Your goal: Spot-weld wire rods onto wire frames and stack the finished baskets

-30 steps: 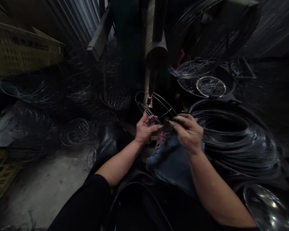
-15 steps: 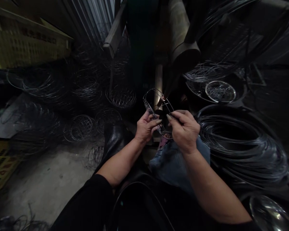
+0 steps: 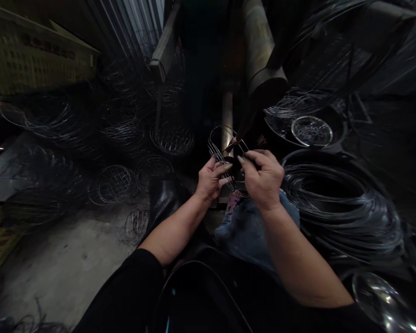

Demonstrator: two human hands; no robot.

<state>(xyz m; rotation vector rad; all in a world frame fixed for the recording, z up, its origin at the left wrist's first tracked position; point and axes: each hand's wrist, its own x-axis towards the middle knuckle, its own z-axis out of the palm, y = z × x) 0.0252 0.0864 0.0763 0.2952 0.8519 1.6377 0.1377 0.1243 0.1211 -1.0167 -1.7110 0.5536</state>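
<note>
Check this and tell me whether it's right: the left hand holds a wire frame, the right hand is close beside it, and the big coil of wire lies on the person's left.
One thing is wrong: the big coil of wire lies on the person's right, as the head view shows. The left hand does hold a wire frame, with the right hand close beside it.

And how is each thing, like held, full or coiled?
Left grip: closed on wire frame
Right grip: closed at its right side
Wire frame: held up
Wire coil: wound in many loops
Round bowl: holding small metal bits
Upper yellow crate: contents not visible
</note>
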